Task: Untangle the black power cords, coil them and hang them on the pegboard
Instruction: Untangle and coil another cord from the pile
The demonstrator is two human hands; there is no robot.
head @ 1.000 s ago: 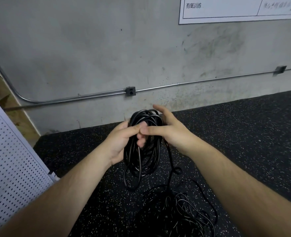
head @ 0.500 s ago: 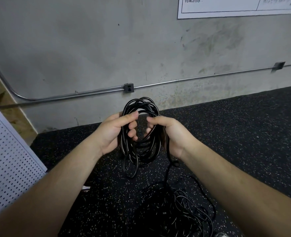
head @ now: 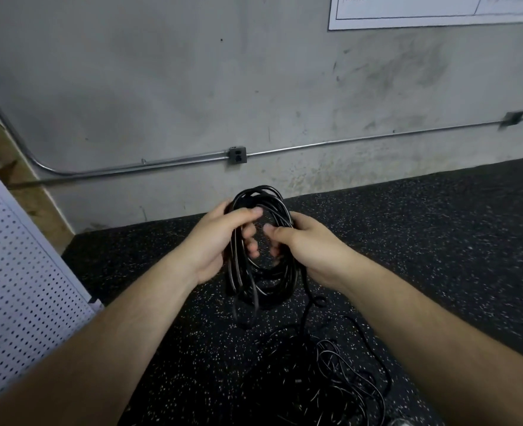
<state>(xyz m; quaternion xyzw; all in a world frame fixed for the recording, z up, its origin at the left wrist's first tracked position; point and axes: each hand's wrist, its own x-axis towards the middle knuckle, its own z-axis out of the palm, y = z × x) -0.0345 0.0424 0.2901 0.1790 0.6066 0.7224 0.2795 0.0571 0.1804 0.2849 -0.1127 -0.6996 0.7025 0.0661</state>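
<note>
Writing: the wall sheet (head: 438, 10), above and to the right of both hands, carries black ruled lines. Its chars. are cut off at the frame edge and are not legible. No brand marks are readable.

Hands: the left hand (head: 215, 244) grips the left side of the black cord coil (head: 264, 275), fingers curled through the loops and thumb laid across the top strands. The right hand (head: 311, 249) grips the coil's right side, thumb pointing toward the left hand. The coil hangs upright between the 2 hands, off the floor.

1 strand drops from below the right hand to the loose cord pile (head: 331, 376), which lies on the speckled floor mat (head: 438, 241) below the right forearm.

Surroundings: the white pegboard (head: 17, 272) stands well to the left of the left hand, with nothing between them. Beyond the hands, on the concrete wall, a metal conduit (head: 131, 170) runs approx. level through 1 outlet box (head: 237, 155). A 2nd box (head: 513, 118) sits far right.
</note>
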